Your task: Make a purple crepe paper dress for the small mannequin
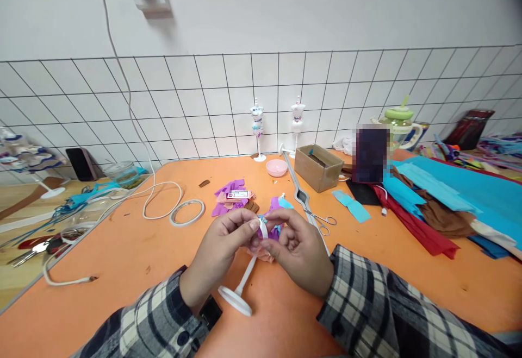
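Note:
A miniature white dress form lies tilted between my hands, its round stand base toward me. Around its upper body my left hand is closed, thumb and fingers pinched at the top. My right hand is closed on the other side, thumb and index finger pressed against the form. A small white strip shows between the fingertips, with a bit of blue above it. Peach fabric hangs below the fingers, and purple fabric pieces lie just behind. My hands hide most of the form's body.
Behind stand two dress forms, a pink bowl and a cardboard box. Scissors and a long metal tool lie by my right hand. A tape roll and white cable are left; folded fabrics lie right.

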Available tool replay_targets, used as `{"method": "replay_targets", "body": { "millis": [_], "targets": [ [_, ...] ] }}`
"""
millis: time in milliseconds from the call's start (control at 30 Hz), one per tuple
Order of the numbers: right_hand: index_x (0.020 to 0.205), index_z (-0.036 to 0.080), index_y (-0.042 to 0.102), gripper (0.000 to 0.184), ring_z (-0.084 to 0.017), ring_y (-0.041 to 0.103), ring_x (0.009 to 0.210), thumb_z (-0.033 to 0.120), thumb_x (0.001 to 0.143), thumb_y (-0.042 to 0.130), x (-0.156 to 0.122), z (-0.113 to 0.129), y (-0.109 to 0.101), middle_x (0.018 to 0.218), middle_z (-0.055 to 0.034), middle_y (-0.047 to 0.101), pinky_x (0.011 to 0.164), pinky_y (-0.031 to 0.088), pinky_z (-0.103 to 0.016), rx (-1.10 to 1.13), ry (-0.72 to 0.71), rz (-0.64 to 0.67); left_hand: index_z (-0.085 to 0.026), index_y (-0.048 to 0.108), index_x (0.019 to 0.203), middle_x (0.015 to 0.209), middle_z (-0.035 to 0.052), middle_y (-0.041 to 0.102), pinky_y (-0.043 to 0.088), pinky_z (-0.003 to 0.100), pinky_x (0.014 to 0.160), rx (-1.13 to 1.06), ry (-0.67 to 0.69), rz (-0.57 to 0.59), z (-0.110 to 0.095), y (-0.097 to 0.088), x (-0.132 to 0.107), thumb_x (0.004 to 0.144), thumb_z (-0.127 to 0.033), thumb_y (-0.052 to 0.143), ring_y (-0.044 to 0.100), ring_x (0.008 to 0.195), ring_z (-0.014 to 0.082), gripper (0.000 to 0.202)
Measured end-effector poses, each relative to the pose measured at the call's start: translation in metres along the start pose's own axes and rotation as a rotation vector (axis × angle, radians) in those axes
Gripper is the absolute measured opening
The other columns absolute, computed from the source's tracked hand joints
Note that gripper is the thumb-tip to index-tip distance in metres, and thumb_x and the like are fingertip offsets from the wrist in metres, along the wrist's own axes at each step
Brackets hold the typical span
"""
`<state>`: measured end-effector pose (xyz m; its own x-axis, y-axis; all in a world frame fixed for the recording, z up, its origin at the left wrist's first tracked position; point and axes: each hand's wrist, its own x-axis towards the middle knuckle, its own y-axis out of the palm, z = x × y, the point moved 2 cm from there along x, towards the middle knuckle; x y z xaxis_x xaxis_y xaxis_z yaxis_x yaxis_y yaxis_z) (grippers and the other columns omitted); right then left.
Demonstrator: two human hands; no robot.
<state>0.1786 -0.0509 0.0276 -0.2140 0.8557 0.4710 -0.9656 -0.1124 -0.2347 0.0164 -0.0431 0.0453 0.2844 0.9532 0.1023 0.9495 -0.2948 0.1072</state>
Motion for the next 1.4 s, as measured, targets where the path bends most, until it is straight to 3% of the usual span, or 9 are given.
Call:
{"method": "replay_targets", "body": {
  "millis": [100, 233, 333, 433, 667, 800, 1000, 1233, 1400],
  "targets": [
    [0.109, 0.025, 0.059, 0.023, -0.006, 0.043, 0.048, 0.025, 0.086, 0.062, -0.001, 0.001, -0.001, 0.094, -0.0021, 0.067, 0.045, 0.034, -0.023, 0.012, -0.019, -0.012, -0.015, 0.064, 0.079, 0.063, 0.0001, 0.063, 0.046, 0.024, 0.058, 0.092, 0.035, -0.014, -0.001, -0.002, 0.0, 0.084, -0.037, 0.067, 0.058, 0.058, 0.0124, 0.023],
    [0.127, 0.028, 0.046, 0.047, -0.005, 0.041, 0.048, 0.025, 0.084, 0.063, 0.002, 0.0, -0.009, 0.114, -0.0047, 0.062, 0.044, 0.034, -0.023, 0.058, 0.018, -0.099, -0.015, 0.064, 0.078, 0.062, 0.0, 0.063, 0.046, 0.024, 0.059, 0.149, 0.051, -0.02, -0.002, -0.001, 0.0, 0.084, -0.037, 0.068, 0.058, 0.057, 0.0123, 0.023],
    [0.111, 0.023, 0.06, 0.028, -0.007, 0.039, 0.049, 0.027, 0.084, 0.062, 0.009, -0.002, -0.01, 0.083, -0.0004, 0.061, 0.046, 0.032, -0.024, 0.091, 0.085, 0.013, -0.015, 0.064, 0.079, 0.063, 0.0007, 0.064, 0.048, 0.024, 0.059, 0.184, 0.031, 0.002, -0.004, 0.002, -0.001, 0.083, -0.039, 0.068, 0.059, 0.059, 0.013, 0.024],
    [0.085, 0.019, 0.066, 0.013, -0.009, 0.034, 0.048, 0.031, 0.08, 0.066, 0.014, -0.006, -0.009, 0.057, 0.0043, 0.044, 0.047, 0.027, -0.024, 0.13, 0.184, 0.093, -0.015, 0.063, 0.078, 0.064, 0.0012, 0.065, 0.049, 0.025, 0.058, 0.237, 0.013, -0.005, -0.005, 0.004, -0.002, 0.082, -0.04, 0.067, 0.06, 0.06, 0.0138, 0.025],
    [0.076, 0.018, 0.065, 0.017, -0.008, 0.031, 0.047, 0.034, 0.078, 0.068, 0.017, -0.013, -0.009, 0.052, 0.006, 0.039, 0.046, 0.023, -0.024, 0.111, 0.243, 0.022, -0.016, 0.073, 0.086, 0.077, 0.005, 0.071, 0.05, 0.026, 0.062, 0.54, 0.211, -0.162, -0.003, 0.001, -0.002, 0.085, -0.034, 0.064, 0.063, 0.068, 0.0162, 0.021],
    [0.079, 0.018, 0.061, 0.025, -0.009, 0.036, 0.046, 0.042, 0.08, 0.065, 0.018, -0.017, -0.008, 0.057, 0.004, 0.048, 0.044, 0.029, -0.024, 0.276, 0.316, 0.007, -0.019, 0.075, 0.102, 0.091, 0.006, 0.075, 0.052, 0.029, 0.07, 0.587, 0.265, -0.184, 0.002, 0.005, -0.004, 0.089, -0.034, 0.062, 0.067, 0.077, 0.018, 0.024],
    [0.079, 0.017, 0.063, 0.03, -0.01, 0.043, 0.05, 0.046, 0.075, 0.071, 0.018, -0.015, -0.006, 0.061, 0.0025, 0.055, 0.044, 0.036, -0.023, 0.447, 0.36, -0.027, -0.02, 0.071, 0.114, 0.088, 0.0051, 0.072, 0.05, 0.03, 0.069, 0.728, 0.307, -0.241, 0.003, -0.001, 0.0, 0.089, -0.036, 0.062, 0.064, 0.076, 0.0183, 0.031],
    [0.076, 0.016, 0.065, 0.033, -0.009, 0.05, 0.052, 0.047, 0.071, 0.076, 0.014, -0.019, 0.0, 0.06, 0.002, 0.059, 0.05, 0.041, -0.022, 0.478, 0.4, -0.022, -0.016, 0.073, 0.08, 0.077, 0.0057, 0.067, 0.048, 0.03, 0.069, 0.604, 0.257, -0.094, -0.002, -0.001, 0.003, 0.088, -0.035, 0.06, 0.063, 0.074, 0.0187, 0.024],
    [0.078, 0.018, 0.063, 0.034, -0.007, 0.044, 0.041, 0.048, 0.07, 0.077, 0.011, -0.022, 0.003, 0.052, 0.0053, 0.055, 0.039, 0.033, -0.019, 0.433, 0.404, -0.009, -0.017, 0.07, 0.074, 0.075, 0.0043, 0.065, 0.047, 0.028, 0.069, 0.543, 0.257, -0.091, 0.0, 0.003, 0.002, 0.087, -0.032, 0.06, 0.062, 0.072, 0.0175, 0.022]
  ]
}}
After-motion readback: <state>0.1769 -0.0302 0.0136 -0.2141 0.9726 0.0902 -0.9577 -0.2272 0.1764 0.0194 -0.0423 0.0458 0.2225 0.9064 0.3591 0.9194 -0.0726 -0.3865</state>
